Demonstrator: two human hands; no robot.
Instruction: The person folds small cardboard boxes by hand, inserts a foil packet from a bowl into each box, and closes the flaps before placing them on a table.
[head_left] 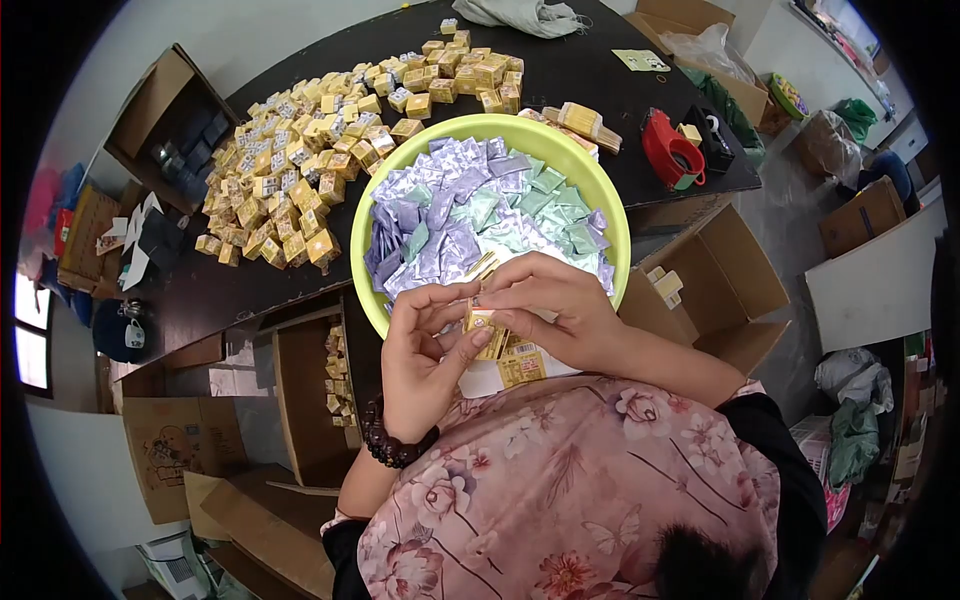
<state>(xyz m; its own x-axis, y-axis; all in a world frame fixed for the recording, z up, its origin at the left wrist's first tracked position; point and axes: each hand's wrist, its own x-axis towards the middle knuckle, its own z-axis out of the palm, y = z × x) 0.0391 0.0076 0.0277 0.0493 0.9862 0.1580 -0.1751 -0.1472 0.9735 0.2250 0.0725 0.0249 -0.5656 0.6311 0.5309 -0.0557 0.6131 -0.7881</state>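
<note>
My left hand and my right hand meet at the near rim of a lime-green basin. Between them, the fingers of both are closed on a small yellow box with an orange-white edge; part of it is hidden by the fingers. Just below lies a flat yellow printed carton on a white surface. Purple sachets and mint-green sachets fill the basin.
Many small yellow boxes are heaped on the dark table. A stack of flat cartons, a red tape dispenser and a green-white card lie to the right. Open cardboard boxes stand around below.
</note>
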